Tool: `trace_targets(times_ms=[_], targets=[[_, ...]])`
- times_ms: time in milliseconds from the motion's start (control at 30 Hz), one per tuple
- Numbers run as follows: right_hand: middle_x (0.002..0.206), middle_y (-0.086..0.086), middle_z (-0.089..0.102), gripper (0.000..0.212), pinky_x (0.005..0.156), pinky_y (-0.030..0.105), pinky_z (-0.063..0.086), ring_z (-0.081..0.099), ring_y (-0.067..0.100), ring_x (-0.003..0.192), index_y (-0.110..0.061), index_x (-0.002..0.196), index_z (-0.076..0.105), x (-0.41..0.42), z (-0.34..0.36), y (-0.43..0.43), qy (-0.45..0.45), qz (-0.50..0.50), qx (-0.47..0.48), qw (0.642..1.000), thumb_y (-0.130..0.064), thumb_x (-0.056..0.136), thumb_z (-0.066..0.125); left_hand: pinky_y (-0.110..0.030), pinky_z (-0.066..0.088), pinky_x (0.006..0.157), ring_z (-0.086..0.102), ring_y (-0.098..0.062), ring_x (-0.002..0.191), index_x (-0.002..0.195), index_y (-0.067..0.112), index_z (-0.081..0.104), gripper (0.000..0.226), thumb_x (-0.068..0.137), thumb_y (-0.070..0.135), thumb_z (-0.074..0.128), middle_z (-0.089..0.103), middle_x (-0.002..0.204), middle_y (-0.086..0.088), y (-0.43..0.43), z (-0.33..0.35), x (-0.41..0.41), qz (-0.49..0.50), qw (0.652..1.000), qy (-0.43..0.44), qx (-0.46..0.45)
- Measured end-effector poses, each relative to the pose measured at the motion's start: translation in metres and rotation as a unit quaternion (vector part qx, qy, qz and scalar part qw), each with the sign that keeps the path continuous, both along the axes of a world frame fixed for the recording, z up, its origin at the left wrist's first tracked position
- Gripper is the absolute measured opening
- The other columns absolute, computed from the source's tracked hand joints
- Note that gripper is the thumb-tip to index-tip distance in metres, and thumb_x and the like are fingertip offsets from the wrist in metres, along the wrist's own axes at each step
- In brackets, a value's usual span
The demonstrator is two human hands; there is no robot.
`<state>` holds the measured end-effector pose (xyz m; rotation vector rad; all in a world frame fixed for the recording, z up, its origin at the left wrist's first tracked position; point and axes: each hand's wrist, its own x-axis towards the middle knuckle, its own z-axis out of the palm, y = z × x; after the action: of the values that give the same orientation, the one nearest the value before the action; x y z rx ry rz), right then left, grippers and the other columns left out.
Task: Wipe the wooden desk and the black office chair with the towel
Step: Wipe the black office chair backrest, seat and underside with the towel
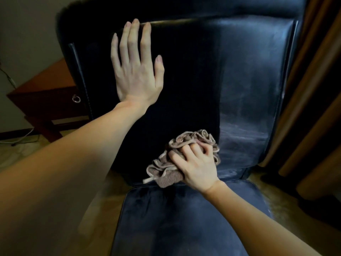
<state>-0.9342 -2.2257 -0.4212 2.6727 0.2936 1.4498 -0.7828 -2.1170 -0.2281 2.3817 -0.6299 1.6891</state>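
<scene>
Chair phase. Left hand (137, 71) lies flat on the upper left of the backrest (193, 80), fingers straight and spread, holding nothing. Looks like a brace so the chair (249, 80) doesn't swivel or tip under wipe pressure. Right hand (198, 163) grips the towel (166, 174), fingers curled into the bunched wad, pressing it on the bottom of the backrest just above the gap to the seat (184, 218). Wad rather than flat sheet: easier to push hard, I'd guess, but less coverage per stroke. Right half of the backrest shows pale streaks under the light; can't tell if damp wipe marks or dust. Left half is in shadow, no read. Seat has a dull haze, likely not done yet. Counter (46, 85) sits behind the chair at left, well apart from both hands, ring pull (76, 99) on its drawer front; can't tell if it's been wiped. Curtain (313, 89) at right, cable (18, 139) on the floor by the counter. Next, my call: strokes across the lower backrest, then the seat. Risk: the towel's loose hem tail snagging in the gap.
</scene>
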Motion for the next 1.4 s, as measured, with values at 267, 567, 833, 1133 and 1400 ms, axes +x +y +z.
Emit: trace_targets(times_ms=[267, 567, 833, 1133, 1400], targets=[[0.102, -0.001, 0.067, 0.034, 0.076, 0.039, 0.036, 0.051, 0.023, 0.094, -0.028, 0.109, 0.073, -0.023, -0.076, -0.019, 0.151, 0.016, -0.135, 0.979, -0.024, 0.089, 0.047, -0.050, 0.019, 0.126, 0.027, -0.028, 0.154, 0.159, 0.010, 0.033, 0.062, 0.105, 0.040, 0.037, 0.034, 0.164, -0.013, -0.001, 0.001, 0.000, -0.024, 1.000, -0.002, -0.009], [0.088, -0.001, 0.066, 0.041, 0.077, 0.039, 0.038, 0.061, 0.025, 0.084, -0.022, 0.091, 0.069, -0.020, -0.093, -0.010, 0.417, -0.089, 0.048, 0.903, -0.038, 0.056, 0.058, -0.050, 0.021, 0.125, 0.030, -0.028, 0.153, 0.157, 0.009, 0.036, 0.061, 0.104, 0.038, 0.041, 0.036, 0.163, -0.013, -0.007, -0.004, 0.007, -0.039, 0.999, -0.023, -0.017], [0.116, -0.004, 0.069, 0.041, 0.096, 0.036, 0.037, 0.060, 0.025, 0.115, -0.031, 0.113, 0.058, -0.036, -0.037, -0.013, 0.470, -0.093, 0.195, 0.856, -0.046, 0.075, 0.052, -0.051, 0.018, 0.126, 0.027, -0.030, 0.154, 0.159, 0.009, 0.031, 0.063, 0.104, 0.039, 0.038, 0.032, 0.165, -0.015, -0.007, 0.000, -0.003, -0.042, 0.999, -0.007, -0.002], [0.109, 0.001, 0.066, 0.074, 0.079, 0.041, 0.041, 0.059, 0.030, 0.095, -0.020, 0.125, 0.067, -0.101, 0.159, -0.044, 0.154, 0.020, 0.118, 0.981, -0.041, 0.055, 0.058, -0.053, 0.010, 0.127, 0.016, -0.033, 0.156, 0.160, 0.007, 0.018, 0.069, 0.104, 0.042, 0.035, 0.021, 0.167, -0.019, -0.003, 0.005, -0.006, -0.049, 0.997, 0.042, 0.030], [0.141, 0.007, 0.058, 0.062, 0.118, 0.059, 0.022, 0.051, 0.032, 0.132, -0.027, 0.144, 0.057, -0.036, 0.283, -0.076, -0.010, -0.140, 0.030, 0.990, -0.041, 0.083, 0.059, -0.053, 0.005, 0.128, 0.008, -0.034, 0.158, 0.162, 0.005, 0.011, 0.083, 0.101, 0.057, 0.030, 0.013, 0.169, -0.021, 0.006, 0.006, -0.019, -0.060, 0.993, 0.082, 0.053]])
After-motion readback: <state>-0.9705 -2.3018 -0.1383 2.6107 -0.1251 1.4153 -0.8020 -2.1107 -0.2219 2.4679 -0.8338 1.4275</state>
